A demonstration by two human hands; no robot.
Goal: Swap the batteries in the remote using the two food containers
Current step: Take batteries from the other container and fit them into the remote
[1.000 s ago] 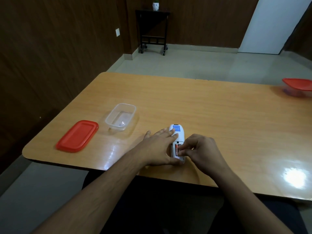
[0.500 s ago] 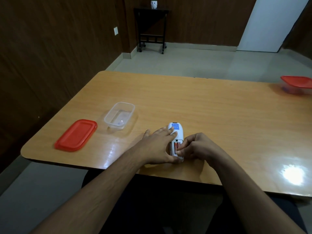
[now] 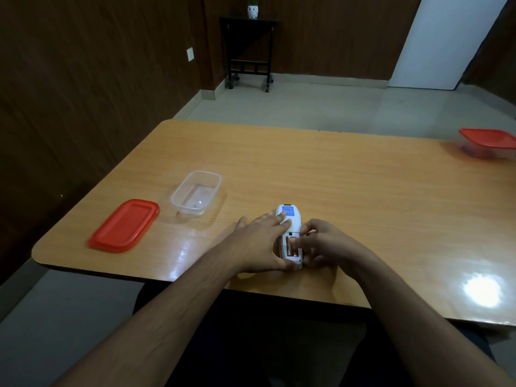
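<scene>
Head view: the remote lay face down near the front edge of the table, its battery bay uncovered and copper-coloured cells visible inside. The left hand lay flat over the remote's left side, fingers spread, pinning it down rather than closing on it. Compared with a second before, the right hand had shifted slightly, and a fingertip now pressed onto the cells; whether it actually gripped one could not be told. In my judgement this was the prising-out step, with no cell yet free, so the swap was at an early stage. The open tub sat empty to the left, well apart from the remote, its red lid just beside it. The second tub stood lidded at the far right edge; its contents were too blurred to identify. The tabletop was glossy wood laminate with glare spots. Beyond it were a pale tiled floor, dark wood panelling, a black side table carrying a small white pot, and a white door.
</scene>
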